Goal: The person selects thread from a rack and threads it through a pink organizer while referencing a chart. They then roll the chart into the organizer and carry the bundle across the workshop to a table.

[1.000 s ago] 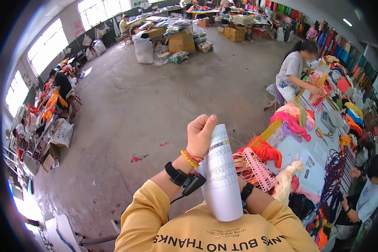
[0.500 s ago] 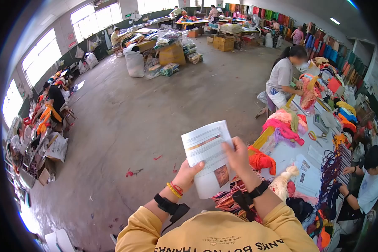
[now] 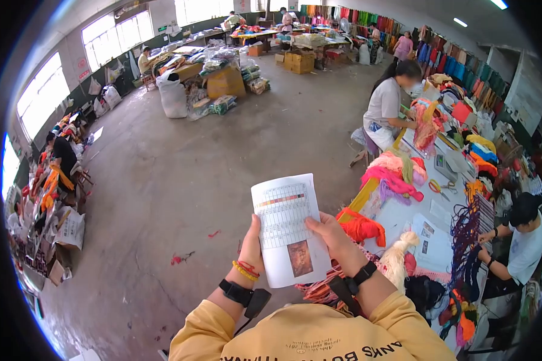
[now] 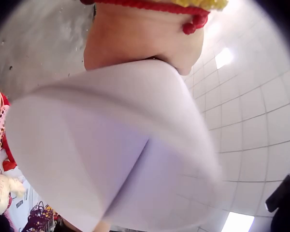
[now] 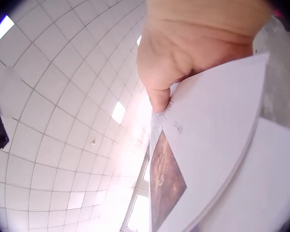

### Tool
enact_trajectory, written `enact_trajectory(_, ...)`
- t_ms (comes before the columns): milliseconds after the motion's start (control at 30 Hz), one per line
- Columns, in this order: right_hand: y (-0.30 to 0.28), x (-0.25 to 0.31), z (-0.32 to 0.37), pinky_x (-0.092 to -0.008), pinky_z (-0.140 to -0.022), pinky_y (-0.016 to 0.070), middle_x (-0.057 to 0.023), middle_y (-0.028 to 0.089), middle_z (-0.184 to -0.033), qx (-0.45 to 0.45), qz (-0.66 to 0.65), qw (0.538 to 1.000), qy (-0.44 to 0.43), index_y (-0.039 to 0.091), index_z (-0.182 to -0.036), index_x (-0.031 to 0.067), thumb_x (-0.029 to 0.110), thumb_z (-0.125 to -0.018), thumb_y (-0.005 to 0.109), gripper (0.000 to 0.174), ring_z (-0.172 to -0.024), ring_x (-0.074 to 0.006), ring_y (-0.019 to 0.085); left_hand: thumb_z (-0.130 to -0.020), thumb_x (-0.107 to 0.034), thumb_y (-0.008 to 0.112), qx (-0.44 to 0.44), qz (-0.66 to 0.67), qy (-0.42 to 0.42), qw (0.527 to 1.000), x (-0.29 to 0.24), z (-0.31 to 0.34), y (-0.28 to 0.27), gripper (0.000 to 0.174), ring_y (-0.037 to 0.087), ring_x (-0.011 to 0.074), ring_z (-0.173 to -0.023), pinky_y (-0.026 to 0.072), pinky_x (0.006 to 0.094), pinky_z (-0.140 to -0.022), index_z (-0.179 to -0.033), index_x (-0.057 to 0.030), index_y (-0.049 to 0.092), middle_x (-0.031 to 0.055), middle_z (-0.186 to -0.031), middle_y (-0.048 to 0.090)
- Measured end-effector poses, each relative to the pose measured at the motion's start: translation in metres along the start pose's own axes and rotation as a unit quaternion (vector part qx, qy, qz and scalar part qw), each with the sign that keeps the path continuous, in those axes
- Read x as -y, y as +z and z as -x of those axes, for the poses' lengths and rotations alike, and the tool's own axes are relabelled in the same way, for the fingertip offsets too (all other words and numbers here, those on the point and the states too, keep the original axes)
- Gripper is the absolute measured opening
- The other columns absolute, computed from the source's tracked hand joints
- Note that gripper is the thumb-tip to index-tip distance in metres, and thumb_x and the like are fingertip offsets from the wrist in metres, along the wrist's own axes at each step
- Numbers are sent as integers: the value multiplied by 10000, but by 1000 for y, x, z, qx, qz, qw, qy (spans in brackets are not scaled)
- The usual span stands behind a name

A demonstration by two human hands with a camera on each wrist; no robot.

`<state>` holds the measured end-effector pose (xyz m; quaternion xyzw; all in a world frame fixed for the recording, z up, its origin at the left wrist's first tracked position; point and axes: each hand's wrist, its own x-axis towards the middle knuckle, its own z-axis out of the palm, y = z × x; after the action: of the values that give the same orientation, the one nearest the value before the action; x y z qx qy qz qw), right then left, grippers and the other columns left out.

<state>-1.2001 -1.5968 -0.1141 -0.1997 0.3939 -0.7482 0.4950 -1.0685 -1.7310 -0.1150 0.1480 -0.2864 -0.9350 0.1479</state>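
In the head view I hold a few printed paper sheets (image 3: 278, 265) upright in front of my chest. The top page bears a number grid, a strip of coloured squares and a reddish-brown picture (image 3: 300, 259). My left hand (image 3: 252, 245) grips the left edge, thumb along the side. At the right edge my right hand (image 3: 337, 237) pinches the sheets, its thumb on the printed face and its fingers hidden behind. The right wrist view shows that thumb on the page (image 5: 217, 121) beside the picture. White paper (image 4: 63, 140) bulges below my hand in the left wrist view.
To my right a white table (image 3: 397, 222) carries orange yarn (image 3: 361, 228), pink yarn (image 3: 394, 180), a cream hank (image 3: 398, 259) and scissors (image 3: 438, 189). Two people work along it. Concrete floor (image 3: 162, 156) lies ahead, with bags and boxes (image 3: 226, 84) farther off.
The sheets were folded over with the left hand raised at their top edge. They have since been turned flat, the grid page now faces me, and each hand has taken a side edge.
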Motion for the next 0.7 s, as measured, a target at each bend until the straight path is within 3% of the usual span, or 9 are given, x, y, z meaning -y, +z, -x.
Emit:
enact_trajectory(33,2,1,0,-306,-820,474,-98,603,-1056,4,-6,1000,2,526,-1118,-15,141,-883,545,283,-930,-167,588,-906,-532,346,17,23,-15,999,1,-5,-5,639,513,250,-1092,407,376,-936,-1283,-17,388,142,-1231,501)
enact_trajectory(133,-2,-8,-4,-310,-830,470,-87,600,-1059,17,-45,999,19,516,-1129,-15,148,-883,545,296,-932,-166,586,-904,-545,332,63,61,-24,996,6,-11,6,636,545,239,-1044,443,370,-892,-1266,-28,414,139,-1188,532)
enact_trajectory(267,-4,-25,-4,-319,-849,461,-75,600,-1054,27,-47,998,20,513,-1129,-11,157,-878,556,305,-946,-166,581,-943,-496,277,-17,-122,-1,992,30,-33,-11,504,565,142,-803,485,305,-722,-1037,-71,531,43,-887,575)
enact_trajectory(333,6,-18,1,-311,-847,453,-67,602,-1044,-8,7,1000,14,529,-1111,-10,147,-879,553,281,-941,-157,574,-961,-315,382,-4,-239,179,954,44,-39,-25,362,524,109,-912,432,269,-818,-1127,-23,517,75,-990,579)
enact_trajectory(400,-1,-16,-5,-288,-830,446,-58,604,-1028,-2,189,982,-21,547,-1091,-5,135,-879,550,254,-924,-135,563,-951,-298,408,-56,-361,135,921,42,-39,-38,367,529,149,-952,432,286,-822,-1123,2,529,123,-1037,583)
enact_trajectory(467,-5,-13,-7,-277,-814,445,-54,603,-1027,2,212,977,-23,554,-1083,-3,129,-876,554,246,-918,-124,556,-935,-347,436,-48,-362,41,930,37,-37,-43,422,528,169,-983,436,304,-837,-1200,-21,471,125,-1111,556)
enact_trajectory(567,-1,-12,-11,-262,-789,448,-48,604,-1005,-8,228,974,-16,558,-1069,-4,116,-869,562,233,-900,-115,554,-890,-402,517,-37,-169,-57,983,1,0,-11,540,478,162,-1076,418,338,-893,-1277,-54,372,76,-1203,482)
enact_trajectory(667,15,-17,-8,-248,-763,450,-37,606,-971,15,244,969,21,553,-1057,-5,107,-857,576,231,-864,-111,557,-847,-440,570,11,-202,4,979,17,-4,-32,641,451,199,-1128,401,383,-918,-1306,-75,312,85,-1262,430)
enact_trajectory(700,20,-21,-11,-244,-754,449,-32,606,-959,33,251,967,35,550,-1054,-5,105,-852,581,232,-851,-110,559,-828,-387,620,54,-150,58,985,22,-8,-36,594,470,190,-1107,406,369,-911,-1263,-64,375,78,-1216,477)
